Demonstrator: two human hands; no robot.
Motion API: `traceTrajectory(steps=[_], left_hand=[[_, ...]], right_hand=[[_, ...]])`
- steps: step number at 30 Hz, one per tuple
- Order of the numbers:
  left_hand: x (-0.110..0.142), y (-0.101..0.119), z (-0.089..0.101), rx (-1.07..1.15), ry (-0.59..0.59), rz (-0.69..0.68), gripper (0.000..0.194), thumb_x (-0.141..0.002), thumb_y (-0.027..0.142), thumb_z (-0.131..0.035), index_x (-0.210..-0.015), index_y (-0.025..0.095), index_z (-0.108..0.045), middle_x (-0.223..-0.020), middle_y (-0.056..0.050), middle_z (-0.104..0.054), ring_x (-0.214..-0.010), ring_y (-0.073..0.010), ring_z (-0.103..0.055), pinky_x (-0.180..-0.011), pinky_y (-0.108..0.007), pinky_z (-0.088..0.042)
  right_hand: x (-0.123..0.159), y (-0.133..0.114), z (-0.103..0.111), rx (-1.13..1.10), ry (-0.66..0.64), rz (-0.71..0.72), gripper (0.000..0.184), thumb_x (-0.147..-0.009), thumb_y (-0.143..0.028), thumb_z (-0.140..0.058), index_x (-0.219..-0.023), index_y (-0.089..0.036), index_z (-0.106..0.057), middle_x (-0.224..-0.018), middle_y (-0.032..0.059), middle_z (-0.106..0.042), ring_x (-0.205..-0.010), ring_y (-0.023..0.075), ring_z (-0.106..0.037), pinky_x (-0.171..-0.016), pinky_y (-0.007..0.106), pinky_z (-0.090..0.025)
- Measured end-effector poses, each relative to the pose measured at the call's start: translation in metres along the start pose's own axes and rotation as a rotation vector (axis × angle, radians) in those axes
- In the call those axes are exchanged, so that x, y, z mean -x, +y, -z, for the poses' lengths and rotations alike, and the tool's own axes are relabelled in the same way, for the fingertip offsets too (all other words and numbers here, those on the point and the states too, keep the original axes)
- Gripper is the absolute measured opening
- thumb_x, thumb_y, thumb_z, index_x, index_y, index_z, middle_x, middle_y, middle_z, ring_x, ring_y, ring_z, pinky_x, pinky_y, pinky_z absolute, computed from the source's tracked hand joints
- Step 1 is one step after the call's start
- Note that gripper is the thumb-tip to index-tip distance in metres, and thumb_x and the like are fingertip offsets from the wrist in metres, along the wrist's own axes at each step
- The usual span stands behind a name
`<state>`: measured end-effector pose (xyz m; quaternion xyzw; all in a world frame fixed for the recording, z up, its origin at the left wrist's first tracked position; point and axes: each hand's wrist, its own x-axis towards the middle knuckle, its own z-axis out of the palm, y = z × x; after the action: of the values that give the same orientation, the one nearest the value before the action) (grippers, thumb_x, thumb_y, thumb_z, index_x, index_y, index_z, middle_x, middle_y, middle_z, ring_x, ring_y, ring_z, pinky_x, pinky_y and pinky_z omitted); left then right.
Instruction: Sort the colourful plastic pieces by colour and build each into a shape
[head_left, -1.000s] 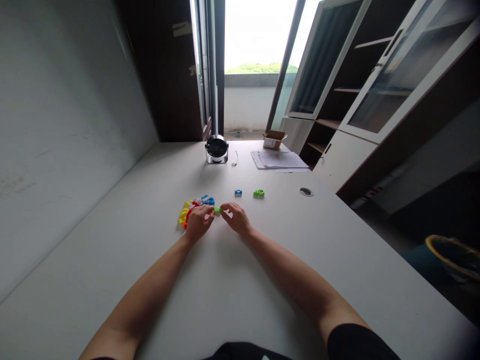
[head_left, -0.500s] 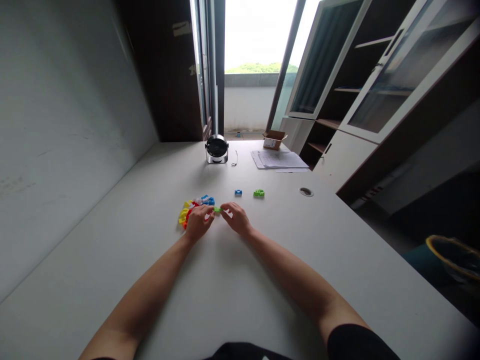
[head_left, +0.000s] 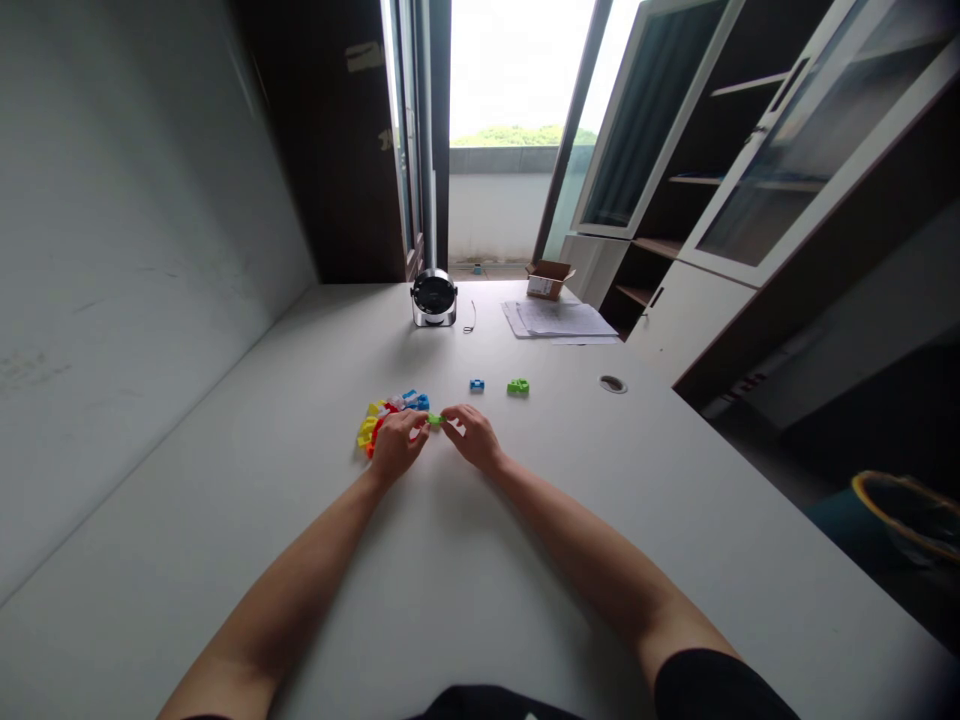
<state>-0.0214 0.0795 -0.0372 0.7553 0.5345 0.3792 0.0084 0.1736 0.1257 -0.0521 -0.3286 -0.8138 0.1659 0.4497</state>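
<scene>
Piece (head_left: 436, 419), seemingly between both hands (head_left: 435, 436)

Coloured pile (head_left: 367, 430) beside left hand (head_left: 398, 446)

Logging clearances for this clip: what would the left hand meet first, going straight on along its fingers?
Probably the right hand, its fingertips at the far end of the small green piece that the left hand pinches; depth is hard to judge.

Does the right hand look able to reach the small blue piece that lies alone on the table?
Probably yes: the blue piece lies just beyond the right hand, with nothing visible between them, though the fingertips are occupied with a green piece.
</scene>
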Motion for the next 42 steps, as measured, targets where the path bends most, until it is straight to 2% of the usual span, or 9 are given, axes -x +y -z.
traceTrajectory(steps=[18, 42], left_hand=[[-0.0001, 0.0019, 0.0015, -0.031, -0.022, 0.007, 0.021, -0.098, 0.03, -0.052, -0.109, 0.023, -0.068, -0.102, -0.006, -0.072, -0.091, -0.0228, -0.066, -0.086, -0.036, -0.048], [0.0003, 0.0003, -0.0005, -0.044, -0.025, 0.024, 0.019, -0.097, 0.03, -0.052, -0.105, 0.022, -0.068, -0.099, -0.005, -0.071, -0.09, -0.0222, -0.065, -0.086, -0.035, -0.047]], right_hand=[[-0.0002, -0.0006, 0.0024, 0.046, -0.029, 0.044, 0.012, -0.098, -0.029, -0.057, -0.106, -0.026, -0.065, -0.105, 0.006, -0.067, -0.1, 0.0219, -0.06, -0.083, 0.035, -0.054], [-0.0009, -0.0013, 0.0027, 0.067, -0.046, 0.039, 0.012, -0.098, -0.025, -0.057, -0.107, -0.025, -0.065, -0.104, 0.0059, -0.066, -0.099, 0.0215, -0.06, -0.084, 0.034, -0.052]])
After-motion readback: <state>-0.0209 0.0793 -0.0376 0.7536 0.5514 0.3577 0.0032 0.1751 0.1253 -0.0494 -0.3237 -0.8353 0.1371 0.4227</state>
